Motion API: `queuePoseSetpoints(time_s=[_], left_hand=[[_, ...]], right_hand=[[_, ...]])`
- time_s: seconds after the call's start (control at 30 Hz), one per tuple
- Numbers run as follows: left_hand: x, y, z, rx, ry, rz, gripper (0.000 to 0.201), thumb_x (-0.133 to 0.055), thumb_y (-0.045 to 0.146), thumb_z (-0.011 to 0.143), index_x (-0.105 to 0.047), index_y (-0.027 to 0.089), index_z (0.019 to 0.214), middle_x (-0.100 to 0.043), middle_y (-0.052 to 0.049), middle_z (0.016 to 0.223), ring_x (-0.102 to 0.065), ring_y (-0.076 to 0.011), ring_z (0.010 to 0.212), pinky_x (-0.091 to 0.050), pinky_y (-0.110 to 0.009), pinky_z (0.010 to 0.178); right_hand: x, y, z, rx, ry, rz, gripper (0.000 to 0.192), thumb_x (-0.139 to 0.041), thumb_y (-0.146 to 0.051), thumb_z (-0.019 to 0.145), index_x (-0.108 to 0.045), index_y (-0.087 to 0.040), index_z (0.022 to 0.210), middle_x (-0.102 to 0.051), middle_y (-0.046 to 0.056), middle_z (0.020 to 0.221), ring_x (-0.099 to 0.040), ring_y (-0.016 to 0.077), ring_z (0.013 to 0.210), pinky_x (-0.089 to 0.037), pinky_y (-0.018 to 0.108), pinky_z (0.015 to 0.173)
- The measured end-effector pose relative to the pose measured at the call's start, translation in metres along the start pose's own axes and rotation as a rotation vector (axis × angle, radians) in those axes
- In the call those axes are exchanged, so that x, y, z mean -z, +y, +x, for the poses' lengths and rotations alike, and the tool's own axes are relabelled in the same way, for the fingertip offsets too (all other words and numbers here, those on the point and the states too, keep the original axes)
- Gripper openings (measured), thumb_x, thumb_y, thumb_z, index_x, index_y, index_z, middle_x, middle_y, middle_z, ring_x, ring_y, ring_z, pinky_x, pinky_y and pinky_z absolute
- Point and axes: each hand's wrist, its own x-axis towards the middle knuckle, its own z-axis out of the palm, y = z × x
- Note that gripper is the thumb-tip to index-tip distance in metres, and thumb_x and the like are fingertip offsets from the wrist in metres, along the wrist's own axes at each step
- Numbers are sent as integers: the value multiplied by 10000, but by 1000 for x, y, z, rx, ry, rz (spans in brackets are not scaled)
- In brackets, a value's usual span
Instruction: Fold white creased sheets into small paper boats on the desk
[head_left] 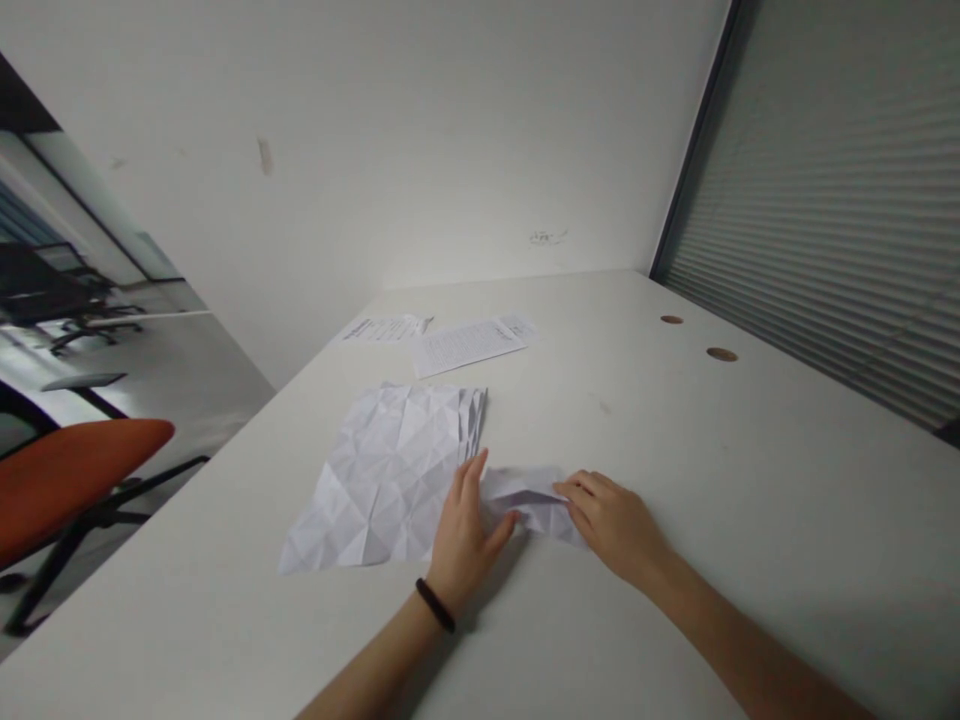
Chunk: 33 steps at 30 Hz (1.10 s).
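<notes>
Both hands on the table (675, 450), working a small folded paper (531, 497) that lies flat between them, near the front edge. Left hand (465, 530): fingers straight and together, palm edge down, thumb spread out onto the paper's left edge; pressing, not gripping. Right hand (611, 520): fingers curled down, tips on the paper's right edge (whether they pinch it or only press, cannot tell). Black band (436, 605) on left wrist. Creased sheet (390, 470) lies spread flat just left of the paper, under the left fingers. Two printed sheets (465, 343) farther back, well apart. Orange chair (67, 480) at left, off the table.
</notes>
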Motion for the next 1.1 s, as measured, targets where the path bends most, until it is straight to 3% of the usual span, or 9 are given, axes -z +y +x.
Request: queuePoseSetpoints(time_s=[0.1,0.2,0.37,0.47,0.57,0.7,0.8,0.9,1.1], left_hand=[[-9,1,-4,91,76,-158,814,-609,274,751,-65,217,1355,-307,-161,1330,-352,-286,1235,-343,-497,983],[-15,10,-11,118,-41,-331,746,-532,253,807,-30,221,1358,-346,-162,1321,-425,-251,1195,-404,-442,953],[-7,15,-10,-140,-197,-237,576,-430,131,835,-217,232,1360,-345,-117,1367,-359,-229,1248,-364,-419,1005],[3,2,-1,-270,-252,-14,556,-306,-14,806,-410,264,1276,-412,-60,1340,-327,-197,1268,-340,-429,1024],[8,-8,4,-310,-396,174,606,-333,-67,718,-470,215,1236,-481,-70,1293,-339,-206,1262,-352,-437,1017],[9,0,0,-293,-524,271,573,-492,80,708,-423,157,1271,-400,-117,1356,-323,-258,1269,-287,-483,1043],[7,10,-5,-289,-536,263,655,-581,315,743,-341,117,1319,-346,-163,1381,-286,-293,1284,-261,-503,1045],[6,12,-7,-337,-531,223,743,-536,479,780,-251,110,1359,-297,-180,1402,-224,-303,1308,-247,-508,1046],[4,10,-7,-314,-541,270,488,-381,333,892,-300,141,1333,-316,-138,1402,-235,-247,1311,-247,-466,1063]], right_hand=[[-2,1,-3,-6,159,202,323,-384,-85,837,-583,-192,1067,-627,73,966,-587,181,894,-481,328,809],[-3,-2,-5,41,282,391,399,-361,-39,784,-566,-205,1084,-615,66,1015,-569,173,958,-469,318,849],[-5,2,-5,33,358,574,448,-351,-7,675,-581,-216,998,-614,62,985,-562,188,961,-468,350,839],[-8,13,-4,5,244,540,476,-352,12,636,-592,-204,986,-604,66,1008,-550,187,983,-456,369,867],[-12,21,-5,31,67,413,474,-365,25,672,-624,-203,998,-567,85,1119,-509,191,1061,-418,404,927],[-14,20,-6,98,-18,296,466,-425,-3,694,-612,-198,1073,-517,103,1227,-432,213,1156,-356,445,984],[-13,15,-7,184,-62,286,524,-466,-40,672,-555,-206,1161,-509,90,1263,-396,223,1199,-324,456,1002],[-10,12,-7,230,-99,288,558,-490,-96,674,-497,-209,1221,-538,90,1232,-424,230,1170,-299,463,998],[1,5,-5,245,-191,307,606,-520,-145,624,-478,-207,1226,-509,102,1125,-410,254,1089,-270,464,971]])
